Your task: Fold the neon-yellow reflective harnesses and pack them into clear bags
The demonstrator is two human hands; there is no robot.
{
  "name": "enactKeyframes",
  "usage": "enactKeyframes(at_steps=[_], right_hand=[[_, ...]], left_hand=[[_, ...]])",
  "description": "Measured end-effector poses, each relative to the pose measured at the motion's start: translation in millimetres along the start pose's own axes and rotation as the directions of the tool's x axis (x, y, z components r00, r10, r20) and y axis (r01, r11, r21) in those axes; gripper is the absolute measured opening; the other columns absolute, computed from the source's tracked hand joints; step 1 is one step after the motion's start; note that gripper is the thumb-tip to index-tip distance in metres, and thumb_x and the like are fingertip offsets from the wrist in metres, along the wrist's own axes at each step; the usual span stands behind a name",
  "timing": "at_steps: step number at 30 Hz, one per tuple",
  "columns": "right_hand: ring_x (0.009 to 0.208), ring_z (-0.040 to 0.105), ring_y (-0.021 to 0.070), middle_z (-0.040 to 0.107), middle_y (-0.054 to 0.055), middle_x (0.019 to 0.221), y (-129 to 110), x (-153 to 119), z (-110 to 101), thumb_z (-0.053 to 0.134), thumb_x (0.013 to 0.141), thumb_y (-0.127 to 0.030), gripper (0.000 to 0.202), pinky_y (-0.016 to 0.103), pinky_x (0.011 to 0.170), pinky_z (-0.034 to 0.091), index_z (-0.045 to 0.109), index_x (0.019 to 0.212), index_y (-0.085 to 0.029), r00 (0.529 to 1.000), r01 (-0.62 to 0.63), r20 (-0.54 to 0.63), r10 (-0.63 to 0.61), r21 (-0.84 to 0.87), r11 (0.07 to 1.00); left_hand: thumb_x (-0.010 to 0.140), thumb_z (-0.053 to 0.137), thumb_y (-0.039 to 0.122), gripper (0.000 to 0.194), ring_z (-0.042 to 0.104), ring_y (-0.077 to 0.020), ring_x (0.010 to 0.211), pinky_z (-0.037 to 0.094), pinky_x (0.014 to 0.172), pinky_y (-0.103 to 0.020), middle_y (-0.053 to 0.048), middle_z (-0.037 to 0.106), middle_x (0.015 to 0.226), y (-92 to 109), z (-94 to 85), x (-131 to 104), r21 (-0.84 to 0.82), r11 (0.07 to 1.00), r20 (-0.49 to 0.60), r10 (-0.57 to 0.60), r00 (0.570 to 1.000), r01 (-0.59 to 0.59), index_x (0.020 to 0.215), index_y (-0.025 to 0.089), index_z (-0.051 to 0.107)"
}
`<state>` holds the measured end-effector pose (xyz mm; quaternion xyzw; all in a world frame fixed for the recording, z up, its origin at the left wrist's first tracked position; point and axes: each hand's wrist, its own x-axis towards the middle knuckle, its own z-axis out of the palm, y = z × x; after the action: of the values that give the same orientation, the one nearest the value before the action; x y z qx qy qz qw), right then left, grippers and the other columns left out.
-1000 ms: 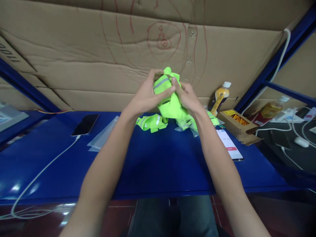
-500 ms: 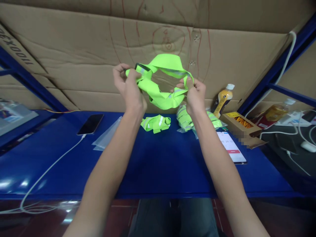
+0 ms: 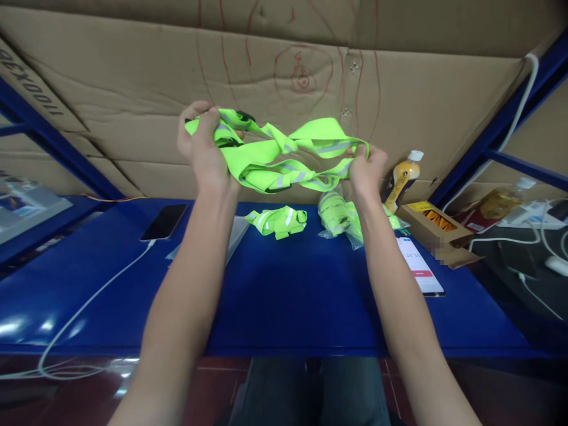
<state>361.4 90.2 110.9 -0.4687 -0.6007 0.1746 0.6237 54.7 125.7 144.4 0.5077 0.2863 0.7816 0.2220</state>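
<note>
A neon yellow-green reflective strap (image 3: pixel 255 155) with grey stripes and black buckles is stretched between my hands, above the blue shelf. My left hand (image 3: pixel 203 139) is closed around its bunched end, near the black fittings. At the other end, my right hand (image 3: pixel 368 171) pinches the looped bands. Both bands hang slightly slack and twisted in the middle. Below them, a folded reflective strap (image 3: pixel 284 223) of the same colour lies on the shelf. Clear-bagged reflective straps (image 3: pixel 335 214) sit behind my right forearm, partly hidden by it.
A phone (image 3: pixel 164 222) on a white cable lies left, beside clear plastic bags (image 3: pixel 237 234). To the right are a lit phone (image 3: pixel 421 266), a yellow-labelled bottle (image 3: pixel 403 177) and an open cardboard box (image 3: pixel 437 228). A cardboard wall (image 3: pixel 146 112) stands behind the blue shelf (image 3: pixel 288 296).
My hands have moved apart, the left one further left and the right one slightly right. The round loop between them has been drawn out longer and flatter.
</note>
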Motion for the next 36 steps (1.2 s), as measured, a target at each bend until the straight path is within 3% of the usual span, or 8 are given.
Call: enactKeyframes(at_steps=[7,13,16,21,23,27,29,36], right_hand=[[0.108,0.078,0.034,0.082,0.014,0.109,-66,-27,-44,0.096,0.073,-0.07,0.065,0.053,0.099,0.066,0.08,0.11,-0.02,0.902,0.05,0.432,-0.012,-0.077,0.996],[0.096,0.075,0.0269,0.079,0.008,0.092,-84,-38,-8,0.079,0.088,-0.079,0.059,0.04,0.087,0.065,0.075,0.099,-0.021,0.751,0.147,0.644,-0.145,0.051,0.988],[0.082,0.069,0.0233,0.068,0.004,0.072,-70,-33,10,0.068,0.098,-0.075,0.055,0.036,0.076,0.061,0.067,0.082,-0.022,0.821,0.2,0.544,-0.177,0.016,0.98],[0.078,0.064,0.022,0.06,0.003,0.073,-63,-25,7,0.066,0.102,-0.068,0.049,0.036,0.071,0.057,0.061,0.08,-0.025,0.906,0.216,0.359,-0.224,0.063,0.974],[0.078,0.064,0.0222,0.059,0.003,0.073,-63,-22,1,0.069,0.101,-0.064,0.044,0.036,0.071,0.056,0.063,0.082,-0.025,0.925,0.213,0.31,-0.22,0.057,0.975],[0.084,0.065,0.0242,0.063,0.005,0.079,-58,-13,-12,0.08,0.094,-0.051,0.032,0.039,0.074,0.058,0.067,0.084,-0.024,0.953,0.242,0.188,-0.237,-0.004,0.97],[0.084,0.063,0.0233,0.063,0.004,0.079,-59,-13,-22,0.082,0.093,-0.048,0.03,0.04,0.075,0.057,0.068,0.085,-0.023,0.952,0.242,0.199,-0.231,-0.03,0.97],[0.089,0.063,0.0223,0.067,0.003,0.09,-80,-32,-34,0.096,0.078,-0.065,0.053,0.037,0.077,0.057,0.069,0.099,-0.024,0.812,0.201,0.56,-0.165,-0.002,0.98]], left_hand=[[0.075,0.088,0.06,0.05,0.071,-0.0181,0.091,0.064,0.086,-0.045,0.005,0.078,0.096,47,29.6,-54,-0.042,0.995,0.393,-0.063,0.917,0.086,0.104,0.026,0.065],[0.089,0.08,0.052,0.031,0.077,-0.0262,0.101,0.062,0.092,-0.042,-0.008,0.082,0.109,57,43.9,-74,0.004,1.0,0.622,-0.016,0.783,0.017,0.101,0.023,0.074],[0.084,0.088,0.051,0.038,0.075,-0.0272,0.114,0.059,0.1,-0.039,-0.008,0.081,0.116,57,40.3,-75,0.134,0.986,0.66,-0.017,0.751,-0.095,0.108,0.023,0.076],[0.078,0.093,0.057,0.059,0.075,-0.029,0.107,0.059,0.093,-0.04,-0.008,0.081,0.115,52,32.1,-74,0.239,0.97,0.845,-0.228,0.483,0.038,0.12,0.019,0.076],[0.079,0.091,0.059,0.061,0.074,-0.0305,0.108,0.057,0.093,-0.041,-0.008,0.08,0.113,52,29.7,-74,0.349,0.935,0.808,-0.265,0.526,-0.066,0.121,0.018,0.075],[0.075,0.093,0.065,0.067,0.067,-0.0369,0.119,0.048,0.097,-0.044,-0.01,0.075,0.109,60,29.5,-75,0.725,0.595,0.524,-0.15,0.839,-0.346,0.118,0.019,0.071],[0.077,0.093,0.06,0.066,0.067,-0.0394,0.121,0.047,0.096,-0.046,-0.014,0.073,0.12,66,32.2,-78,0.832,0.448,0.406,-0.091,0.909,-0.327,0.123,0.02,0.067],[0.094,0.08,0.033,0.041,0.067,-0.0436,0.122,0.051,0.098,-0.051,-0.021,0.071,0.132,79,48.3,-95,0.821,0.251,0.546,-0.089,0.833,-0.512,0.127,0.015,0.064]])
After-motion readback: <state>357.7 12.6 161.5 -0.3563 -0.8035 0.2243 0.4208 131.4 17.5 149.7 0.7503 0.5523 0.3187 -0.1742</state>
